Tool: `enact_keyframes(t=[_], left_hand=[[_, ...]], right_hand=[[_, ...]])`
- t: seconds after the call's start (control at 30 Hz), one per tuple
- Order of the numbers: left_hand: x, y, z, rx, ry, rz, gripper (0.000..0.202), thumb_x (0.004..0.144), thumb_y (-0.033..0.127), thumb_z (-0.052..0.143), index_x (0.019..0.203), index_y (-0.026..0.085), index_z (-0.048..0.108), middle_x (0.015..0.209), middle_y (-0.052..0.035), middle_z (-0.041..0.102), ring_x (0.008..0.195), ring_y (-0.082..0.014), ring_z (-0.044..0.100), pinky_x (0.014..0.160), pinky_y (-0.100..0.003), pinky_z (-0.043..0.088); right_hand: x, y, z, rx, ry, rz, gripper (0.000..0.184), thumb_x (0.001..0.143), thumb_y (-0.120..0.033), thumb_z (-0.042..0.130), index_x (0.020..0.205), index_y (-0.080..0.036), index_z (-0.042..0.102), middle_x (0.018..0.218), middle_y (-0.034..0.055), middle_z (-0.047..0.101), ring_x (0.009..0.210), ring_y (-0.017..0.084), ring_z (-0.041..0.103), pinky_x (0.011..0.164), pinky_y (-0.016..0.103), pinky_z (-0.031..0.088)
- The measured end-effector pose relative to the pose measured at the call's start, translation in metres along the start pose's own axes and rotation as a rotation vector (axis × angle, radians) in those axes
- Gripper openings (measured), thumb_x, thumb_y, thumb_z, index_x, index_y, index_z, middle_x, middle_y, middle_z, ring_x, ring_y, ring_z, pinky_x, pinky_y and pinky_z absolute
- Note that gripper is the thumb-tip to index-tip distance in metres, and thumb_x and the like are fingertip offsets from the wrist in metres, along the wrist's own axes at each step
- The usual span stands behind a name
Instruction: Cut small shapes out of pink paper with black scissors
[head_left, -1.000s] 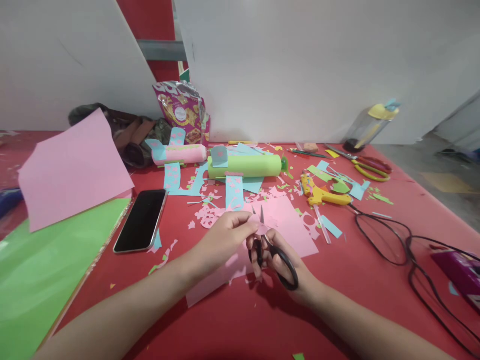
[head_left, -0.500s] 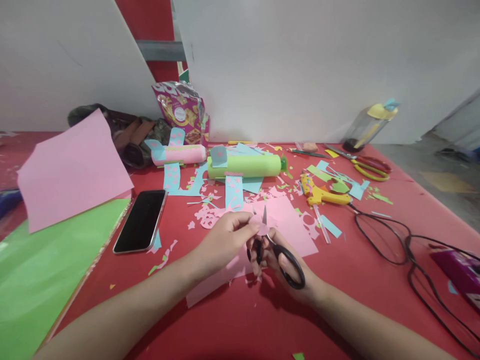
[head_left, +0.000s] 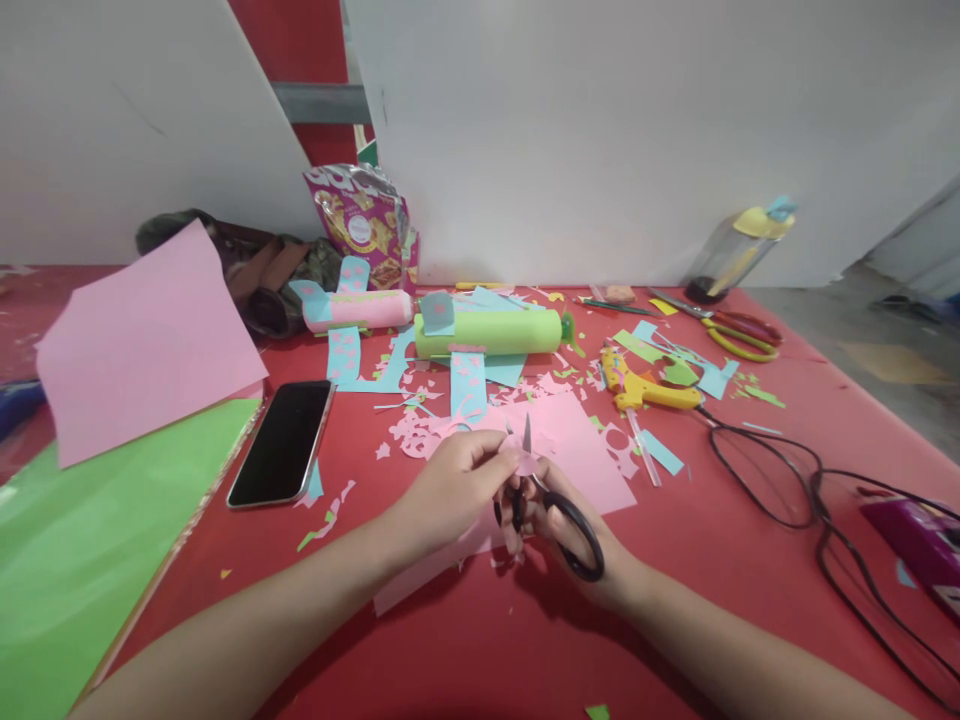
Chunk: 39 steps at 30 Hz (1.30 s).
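Note:
My left hand [head_left: 450, 490] pinches a small pink paper cutout [head_left: 523, 458] just above the red table [head_left: 690, 560]. My right hand [head_left: 566, 535] grips black-handled scissors [head_left: 551, 505], whose blades point up and bite into that cutout. Both hands hover over a larger pink sheet [head_left: 570, 440] lying flat among pink scraps. Behind them lie a green paper roll [head_left: 491, 332] and a pink paper roll [head_left: 360, 308], each with blue paper pieces stuck on.
A black phone [head_left: 283, 440] lies to the left beside a green sheet [head_left: 90, 540] and a tilted pink sheet [head_left: 146, 340]. A yellow glue gun [head_left: 645, 390] with black cable [head_left: 780, 480], red-yellow scissors [head_left: 739, 330], a bottle [head_left: 739, 250] and a snack bag [head_left: 364, 220] stand farther back.
The scissor handles have closed slightly and the blades shifted a little in the pink cutout. My left hand has turned the cutout a touch. Nothing else has moved.

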<state>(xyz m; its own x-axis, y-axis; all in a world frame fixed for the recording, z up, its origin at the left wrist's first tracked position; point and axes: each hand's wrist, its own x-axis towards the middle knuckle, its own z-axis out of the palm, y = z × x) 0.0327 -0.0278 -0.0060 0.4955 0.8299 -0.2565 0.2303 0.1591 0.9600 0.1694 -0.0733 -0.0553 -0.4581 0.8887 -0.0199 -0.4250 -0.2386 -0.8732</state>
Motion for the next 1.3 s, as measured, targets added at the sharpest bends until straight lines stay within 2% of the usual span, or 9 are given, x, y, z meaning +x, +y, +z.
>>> enact_keyframes(t=[0.13, 0.33, 0.7, 1.0, 1.3], left_hand=[[-0.002, -0.003, 0.004, -0.134, -0.081, -0.066, 0.024, 0.080, 0.031, 0.034, 0.060, 0.020, 0.038, 0.042, 0.0044, 0.053, 0.041, -0.0148, 0.055, 0.043, -0.024, 0.039], [-0.003, -0.008, 0.009, -0.205, -0.082, -0.059, 0.029, 0.082, 0.038, 0.033, 0.059, 0.020, 0.037, 0.043, 0.0034, 0.053, 0.040, -0.0151, 0.055, 0.042, -0.026, 0.042], [-0.004, -0.014, 0.017, -0.199, -0.009, -0.041, 0.029, 0.084, 0.041, 0.032, 0.066, 0.020, 0.039, 0.044, 0.0041, 0.048, 0.038, -0.0142, 0.052, 0.037, -0.025, 0.039], [-0.002, -0.019, 0.017, -0.266, 0.013, -0.002, 0.027, 0.083, 0.040, 0.037, 0.067, 0.018, 0.041, 0.066, 0.0050, 0.040, 0.034, -0.0074, 0.047, 0.033, -0.024, 0.038], [-0.002, -0.018, 0.017, -0.192, 0.079, 0.047, 0.030, 0.083, 0.037, 0.035, 0.064, 0.016, 0.044, 0.071, 0.0030, 0.037, 0.042, -0.0051, 0.044, 0.033, -0.021, 0.037]], right_hand=[[0.000, 0.002, 0.000, -0.006, 0.001, -0.011, 0.030, 0.075, -0.047, 0.052, 0.080, -0.022, 0.036, 0.071, -0.0010, 0.048, 0.060, 0.013, 0.049, 0.055, 0.028, 0.040], [-0.001, 0.005, -0.002, -0.032, 0.005, -0.015, 0.029, 0.077, -0.047, 0.050, 0.081, -0.022, 0.037, 0.068, -0.0018, 0.048, 0.059, 0.012, 0.047, 0.057, 0.028, 0.041], [-0.002, 0.001, -0.002, -0.121, -0.019, -0.003, 0.031, 0.078, -0.050, 0.046, 0.085, -0.022, 0.035, 0.063, -0.0036, 0.045, 0.057, 0.012, 0.046, 0.059, 0.028, 0.035], [0.000, 0.001, -0.002, -0.130, -0.040, -0.049, 0.027, 0.080, -0.047, 0.044, 0.082, -0.023, 0.034, 0.067, -0.0017, 0.049, 0.058, 0.013, 0.048, 0.060, 0.028, 0.037], [-0.002, -0.001, 0.000, -0.199, -0.005, -0.034, 0.028, 0.080, -0.048, 0.045, 0.081, -0.023, 0.033, 0.063, -0.0031, 0.047, 0.057, 0.013, 0.047, 0.059, 0.029, 0.038]])
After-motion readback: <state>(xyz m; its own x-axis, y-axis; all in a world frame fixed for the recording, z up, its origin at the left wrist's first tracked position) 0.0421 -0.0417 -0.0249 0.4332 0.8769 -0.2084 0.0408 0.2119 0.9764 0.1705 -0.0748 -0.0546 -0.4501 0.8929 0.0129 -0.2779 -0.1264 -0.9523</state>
